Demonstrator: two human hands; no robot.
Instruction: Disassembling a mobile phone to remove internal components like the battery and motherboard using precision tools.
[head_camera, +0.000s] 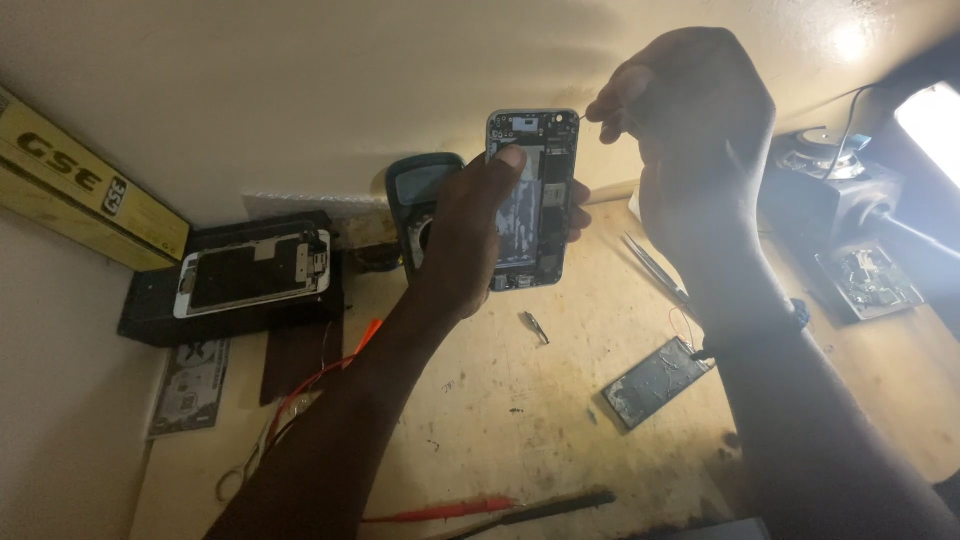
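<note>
Dark circuitry and metal shielding fill the opened phone body (532, 200), which is held upright in the air above the surface (520, 410), its inner side towards the camera. The left hand (470, 235) clasps it from the left, thumb across the upper board. The right hand (690, 130) pinches something thin at the phone's top right corner (too small to identify), its fingertips (600, 108) closed together. Behind the phone stands a multimeter (420, 195). Left of it a detached screen assembly (252, 272) lies on a black box (150, 310). Tweezers (655, 265) and a flat battery (655, 383) lie to the right, red probes (440, 512) near the front edge
</note>
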